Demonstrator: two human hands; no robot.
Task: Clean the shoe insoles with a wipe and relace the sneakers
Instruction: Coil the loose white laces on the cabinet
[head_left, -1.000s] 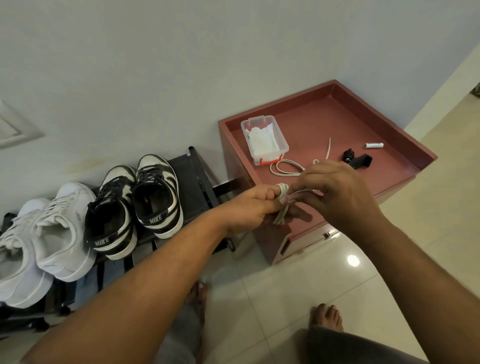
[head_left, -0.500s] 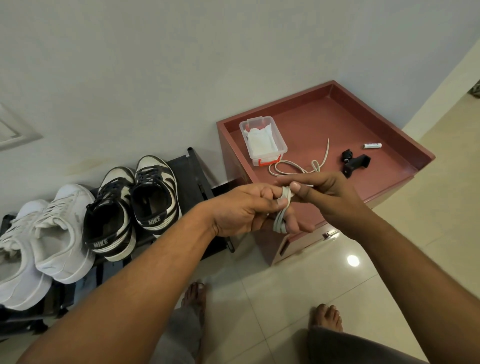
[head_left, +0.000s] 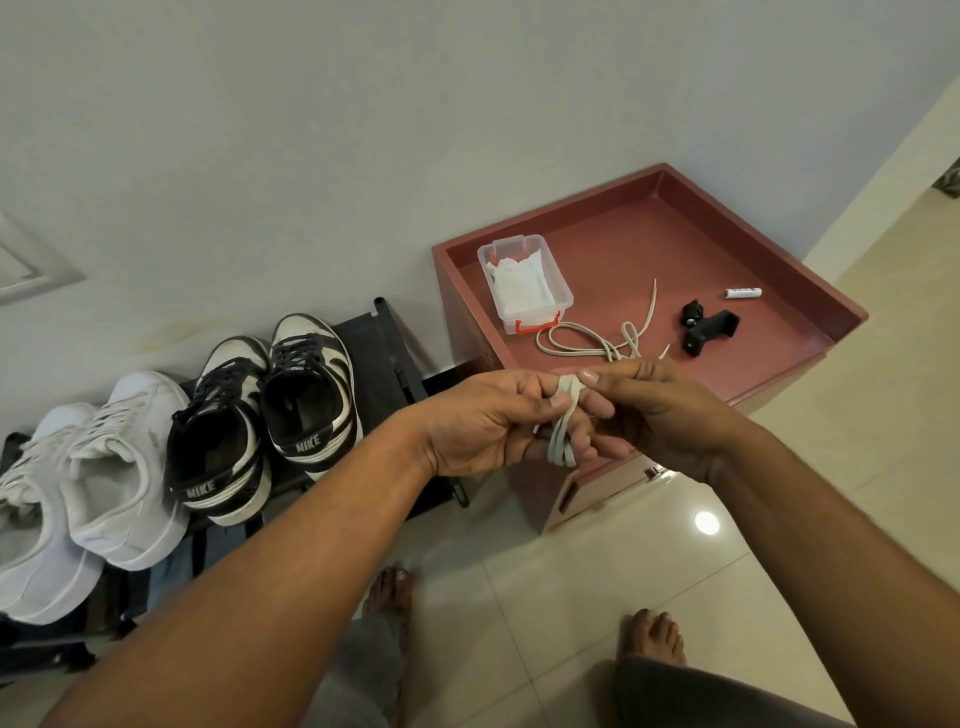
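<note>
A pale grey shoelace (head_left: 563, 423) is wound in loops around the fingers of my left hand (head_left: 498, 421), which holds it in front of the red cabinet. My right hand (head_left: 660, 410) pinches the lace at the top of the loops, thumb and forefinger pressed together. The loose rest of the lace (head_left: 587, 340) trails back onto the red cabinet top (head_left: 727, 244). A clear plastic box of white wipes (head_left: 522, 280) stands at the cabinet's back left. Black-and-white sneakers (head_left: 306, 395) and white sneakers (head_left: 124, 467) sit on a dark rack at the left.
A black clip-like part (head_left: 704, 327) and a small white battery (head_left: 743, 293) lie on the cabinet top to the right. The dark shoe rack (head_left: 384, 358) stands against the wall. My bare feet (head_left: 654, 634) stand on the glossy tiled floor below.
More lace is now wrapped around my left fingers. My right hand has come round to the top of the loops, and the loose lace on the cabinet has been drawn closer.
</note>
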